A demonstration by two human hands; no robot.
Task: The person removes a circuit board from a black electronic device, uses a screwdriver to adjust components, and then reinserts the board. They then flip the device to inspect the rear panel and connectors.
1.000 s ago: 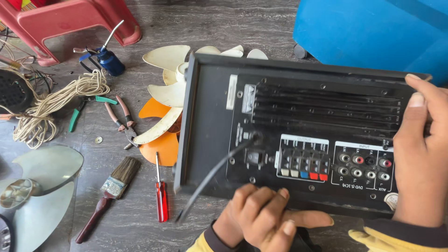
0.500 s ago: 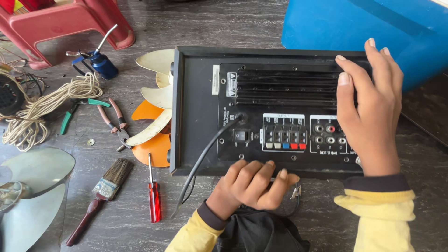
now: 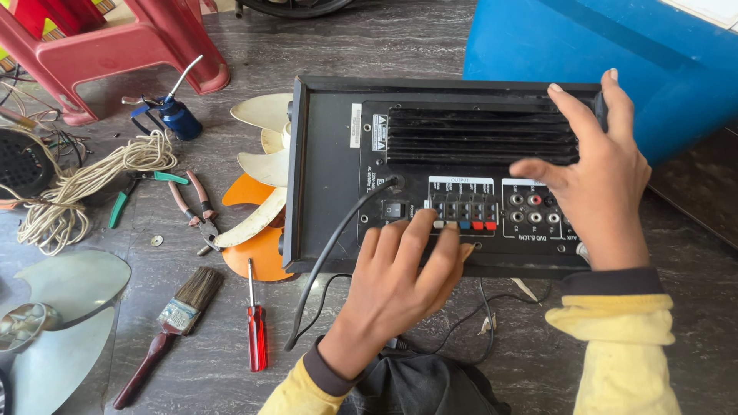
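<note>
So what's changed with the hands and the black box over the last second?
The left hand opened from a loose fist below the black box and now lies flat, fingers on its lower edge by the terminals. The right hand moved from the right edge onto the ribbed panel. The box, red screwdriver and brush stayed put.

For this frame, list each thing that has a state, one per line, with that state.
Black amplifier box: lying flat, back panel up, black cable plugged in.
Left hand: fingers spread on the terminal row, holding nothing.
Right hand: open, resting on the ribbed heat sink.
Red screwdriver: lying loose on the floor.
Pliers: lying with handles apart.
Paintbrush: lying flat.
White cord: bundled in loose loops.
Blue oil can: upright.
</note>
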